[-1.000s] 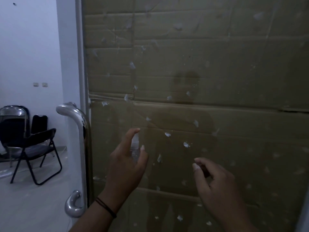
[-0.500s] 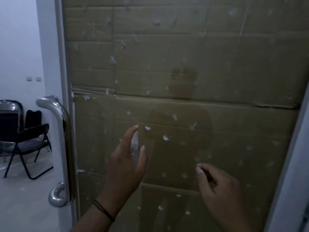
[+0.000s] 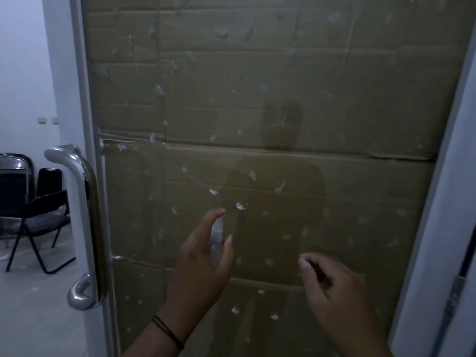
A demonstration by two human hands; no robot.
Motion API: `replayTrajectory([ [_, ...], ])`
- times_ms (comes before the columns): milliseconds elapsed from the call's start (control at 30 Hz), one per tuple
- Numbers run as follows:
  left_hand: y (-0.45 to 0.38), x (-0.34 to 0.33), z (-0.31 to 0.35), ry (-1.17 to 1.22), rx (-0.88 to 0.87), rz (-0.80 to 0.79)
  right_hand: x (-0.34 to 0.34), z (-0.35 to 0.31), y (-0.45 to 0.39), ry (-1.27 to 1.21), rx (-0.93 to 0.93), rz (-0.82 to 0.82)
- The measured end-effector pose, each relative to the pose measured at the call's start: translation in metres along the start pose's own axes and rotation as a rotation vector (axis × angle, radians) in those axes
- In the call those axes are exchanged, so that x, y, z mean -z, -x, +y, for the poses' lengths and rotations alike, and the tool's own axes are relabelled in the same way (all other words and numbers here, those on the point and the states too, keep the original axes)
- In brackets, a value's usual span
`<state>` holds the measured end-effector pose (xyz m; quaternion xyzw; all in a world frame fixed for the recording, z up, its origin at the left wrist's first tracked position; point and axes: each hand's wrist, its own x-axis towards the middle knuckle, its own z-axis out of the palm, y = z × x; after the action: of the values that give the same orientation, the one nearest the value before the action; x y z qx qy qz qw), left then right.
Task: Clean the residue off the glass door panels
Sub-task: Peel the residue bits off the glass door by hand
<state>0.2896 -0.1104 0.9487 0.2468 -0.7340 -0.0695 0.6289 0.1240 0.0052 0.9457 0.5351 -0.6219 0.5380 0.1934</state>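
The glass door panel (image 3: 334,99) fills the view, backed by brown cardboard and dotted with several white residue flecks, one fleck (image 3: 240,206) just past my left fingertip. My left hand (image 3: 203,274) is raised close to the glass and grips a small clear spray bottle (image 3: 217,231) between thumb and fingers, index finger over its top. My right hand (image 3: 337,300) hovers lower right with fingers curled, thumb and fingertips pinched on what looks like a small dark thing, mostly hidden.
A steel pull handle (image 3: 87,202) runs down the door's left edge. Black folding chairs (image 3: 38,210) stand on the floor beyond, at left. A white door frame (image 3: 438,228) borders the glass on the right.
My view swung right and then partly back, so the door slid across the frame. Both hands kept nearly the same pose and place before the glass.
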Motion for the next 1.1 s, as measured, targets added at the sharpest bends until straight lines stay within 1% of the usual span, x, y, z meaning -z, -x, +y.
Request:
replayTrajectory([
  [133,0.0,-0.005,0.003,0.01,0.016,0.02,0.006,0.001,-0.001,-0.004,0.018,0.006],
  [367,0.006,-0.016,0.005,0.059,0.006,-0.011,0.011,0.005,-0.002,-0.001,0.022,0.009],
  [533,0.008,-0.023,0.009,0.063,-0.031,-0.056,0.016,0.01,-0.003,0.019,0.001,-0.016],
  [800,0.011,-0.032,0.011,0.037,-0.003,-0.093,0.022,0.012,-0.006,0.024,-0.011,-0.026],
  [1100,0.013,-0.038,0.017,0.04,-0.016,-0.029,0.026,0.012,-0.006,0.022,-0.029,-0.018],
])
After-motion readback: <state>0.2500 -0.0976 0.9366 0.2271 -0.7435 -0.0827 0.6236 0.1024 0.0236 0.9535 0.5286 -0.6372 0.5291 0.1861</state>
